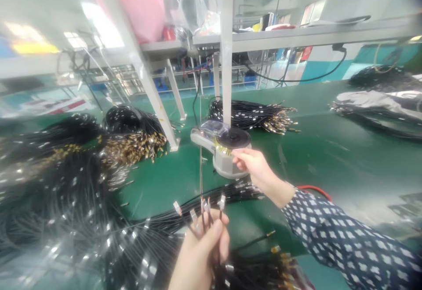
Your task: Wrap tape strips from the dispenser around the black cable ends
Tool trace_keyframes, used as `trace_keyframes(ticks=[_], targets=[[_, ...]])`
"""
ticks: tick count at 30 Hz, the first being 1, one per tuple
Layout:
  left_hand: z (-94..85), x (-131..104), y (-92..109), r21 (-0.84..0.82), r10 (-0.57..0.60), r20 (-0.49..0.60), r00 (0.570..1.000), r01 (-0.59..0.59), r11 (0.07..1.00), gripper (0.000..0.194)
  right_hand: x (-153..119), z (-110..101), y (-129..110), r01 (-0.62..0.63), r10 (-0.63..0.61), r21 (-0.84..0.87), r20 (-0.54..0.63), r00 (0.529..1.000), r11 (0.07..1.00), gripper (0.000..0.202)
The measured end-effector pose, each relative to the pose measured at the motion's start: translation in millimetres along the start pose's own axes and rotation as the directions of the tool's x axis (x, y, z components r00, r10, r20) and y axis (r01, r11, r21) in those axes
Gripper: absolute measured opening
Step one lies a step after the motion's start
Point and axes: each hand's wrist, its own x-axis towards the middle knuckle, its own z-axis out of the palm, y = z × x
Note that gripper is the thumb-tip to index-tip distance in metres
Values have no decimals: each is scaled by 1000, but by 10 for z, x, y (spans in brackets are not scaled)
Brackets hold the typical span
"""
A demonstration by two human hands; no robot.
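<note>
My left hand is closed around several thin black cables, whose ends stand up above the fingers. White tag-like pieces sit near some of those ends. Farther out, my right hand reaches to a small white machine with a round black disc on top. Its thumb and fingertips pinch at the machine's edge, beside a row of small yellowish tabs. Whatever lies between those fingertips is too small to make out.
Bundles of black cables with brass-coloured ends cover the left of the green table. Another cable bundle lies behind the machine. White posts hold up a shelf. A red cord passes behind my right sleeve.
</note>
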Motion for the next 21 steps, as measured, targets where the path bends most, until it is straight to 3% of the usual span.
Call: trace_keyframes(ticks=[9, 16, 21], targets=[[-58, 20, -30, -62, -10, 62, 998, 14, 998, 28, -147, 17, -13, 211, -211, 2, -24, 977, 977, 24], [-58, 77, -53, -92, -41, 127, 991, 52, 994, 28, -115, -51, 83, 202, -203, -39, -11, 979, 979, 28], [-79, 86, -64, -88, -52, 153, 987, 66, 994, 28, -80, 97, 117, 221, -220, -4, -84, 972, 975, 27]])
